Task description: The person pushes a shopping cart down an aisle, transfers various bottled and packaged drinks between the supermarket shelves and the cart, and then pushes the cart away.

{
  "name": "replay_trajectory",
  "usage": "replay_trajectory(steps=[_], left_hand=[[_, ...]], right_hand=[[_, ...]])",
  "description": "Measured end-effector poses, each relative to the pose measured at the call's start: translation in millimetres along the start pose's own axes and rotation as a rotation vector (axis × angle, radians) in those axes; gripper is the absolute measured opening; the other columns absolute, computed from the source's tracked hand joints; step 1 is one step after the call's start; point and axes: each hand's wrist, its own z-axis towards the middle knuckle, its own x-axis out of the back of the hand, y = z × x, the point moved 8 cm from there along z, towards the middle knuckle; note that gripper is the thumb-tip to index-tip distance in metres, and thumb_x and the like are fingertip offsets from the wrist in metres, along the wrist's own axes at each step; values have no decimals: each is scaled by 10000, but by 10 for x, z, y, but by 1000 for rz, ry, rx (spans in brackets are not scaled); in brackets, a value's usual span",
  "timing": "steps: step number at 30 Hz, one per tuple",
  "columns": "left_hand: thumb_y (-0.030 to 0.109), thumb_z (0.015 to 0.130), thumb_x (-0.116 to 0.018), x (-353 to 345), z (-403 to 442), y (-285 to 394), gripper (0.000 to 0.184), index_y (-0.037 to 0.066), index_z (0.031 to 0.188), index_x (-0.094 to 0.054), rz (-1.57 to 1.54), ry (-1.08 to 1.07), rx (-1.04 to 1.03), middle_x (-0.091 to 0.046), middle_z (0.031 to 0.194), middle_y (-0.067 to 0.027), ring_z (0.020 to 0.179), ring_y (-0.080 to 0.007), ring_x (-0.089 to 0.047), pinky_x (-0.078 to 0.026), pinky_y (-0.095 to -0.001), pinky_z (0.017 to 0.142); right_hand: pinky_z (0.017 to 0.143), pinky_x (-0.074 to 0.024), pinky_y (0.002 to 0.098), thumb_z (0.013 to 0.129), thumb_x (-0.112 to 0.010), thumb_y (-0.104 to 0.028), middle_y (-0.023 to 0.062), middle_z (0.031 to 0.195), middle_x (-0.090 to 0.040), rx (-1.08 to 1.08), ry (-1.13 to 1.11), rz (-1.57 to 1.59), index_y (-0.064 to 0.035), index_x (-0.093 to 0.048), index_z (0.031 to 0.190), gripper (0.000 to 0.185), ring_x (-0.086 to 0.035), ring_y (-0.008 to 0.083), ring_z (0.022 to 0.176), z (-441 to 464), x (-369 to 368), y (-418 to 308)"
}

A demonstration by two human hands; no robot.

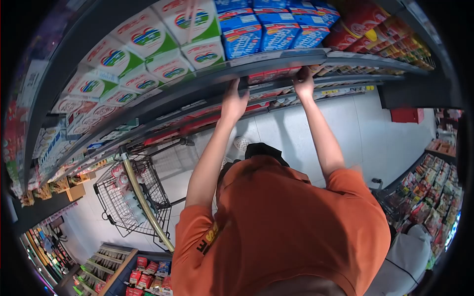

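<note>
My left hand (235, 101) reaches up to the shelf edge at the left end of a red box pack (274, 75), its fingertips partly hidden. At the other end of the pack, my right hand (303, 85) has its fingers curled by the corner. The pack lies between both hands, just under the upper shelf lip (276, 63), which covers its top part. Blue cartons (242, 37) stand on the shelf above, beside white and green boxes (143, 39) to the left.
A wire shopping cart (133, 192) with packed goods stands on the left. Red packages (358, 19) fill the upper right shelf. Snack displays (143, 278) line the bottom left, and a produce-like rack (424, 192) stands at right. Another person in a grey sleeve (407, 256) is behind me.
</note>
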Motion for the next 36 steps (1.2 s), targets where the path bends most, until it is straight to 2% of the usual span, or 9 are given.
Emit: replay_trajectory(steps=[3, 8, 12, 13, 14, 17, 22, 30, 36], left_hand=[[212, 887, -710, 921, -700, 115, 416, 2, 1239, -642, -14, 36, 27, -579, 1372, -230, 1267, -403, -558, -450, -405, 1065], [122, 919, -657, 2969, -1719, -221, 299, 2, 1193, -671, 327, 496, 53, -621, 1338, -187, 1263, -351, -578, -428, -429, 1083], [219, 932, -680, 3837, -2539, -897, 493, -18, 1348, -564, 406, 481, 602, -586, 1350, -256, 1297, -377, -536, -405, -436, 1090], [238, 930, -690, 3892, -2732, -1042, 537, -17, 1377, -539, 337, 421, 763, -582, 1351, -262, 1303, -376, -530, -399, -439, 1094], [290, 911, -727, 3851, -2909, -1206, 694, -23, 1459, -437, 707, 252, 601, -626, 1264, -249, 1198, -343, -604, -472, -407, 1014], [328, 919, -728, 3614, -3454, -1532, 664, -26, 1414, -464, 161, 321, 669, -679, 1116, -196, 976, -254, -692, -558, -343, 804], [404, 1003, -598, 3517, -3821, -1739, 419, 26, 1181, -568, -85, 305, 874, -684, 752, -78, 613, -138, -676, -519, -277, 533], [470, 1017, -530, 3099, -4182, -1168, 437, 40, 980, -598, -57, 283, 935, -671, 653, -101, 605, -229, -704, -539, -379, 584], [451, 1000, -559, 2611, -4452, -798, 455, 27, 1151, -622, -290, 176, 953, -687, 755, -185, 751, -363, -710, -529, -441, 686]], right_hand=[[998, -455, 427, 810, -662, -49, 231, 1214, -637, 51, 158, -59, 50, -543, 1289, 504, -605, 374, 1160, -577, 158, -334], [912, -497, 401, 822, -631, -9, 185, 1069, -663, 65, -102, -86, 6, -643, 1104, 282, -646, 345, 1006, -1358, -197, -541], [803, -532, 368, 814, -604, 28, 157, 967, -677, 62, -284, -11, 7, -680, 950, 157, -671, 293, 861, -1773, -644, -672], [799, -532, 366, 812, -601, 31, 155, 955, -679, 71, -324, -24, 5, -680, 946, 158, -671, 290, 850, -1836, -758, -740], [799, -532, 369, 812, -602, 29, 154, 933, -680, 98, -374, 12, 4, -682, 939, 152, -674, 293, 851, -1914, -885, -822], [809, -535, 395, 820, -612, 8, 172, 930, -694, 164, -520, -3, -2, -687, 931, 134, -690, 321, 892, -2127, -1224, -1108], [788, -548, 377, 833, -621, -7, 170, 960, -710, 210, -874, 60, 3, -694, 961, 148, -707, 301, 872, -2645, -1778, -1671], [812, -552, 398, 863, -630, 3, 168, 1134, -642, 654, -954, 305, 10, -663, 1054, 194, -663, 321, 1033, -3331, -2208, -3400], [958, -493, 439, 822, -694, -101, 155, 1191, -630, 1076, -953, 387, -13, -662, 1002, 203, -609, 351, 1113, -4024, -2352, -4044]])
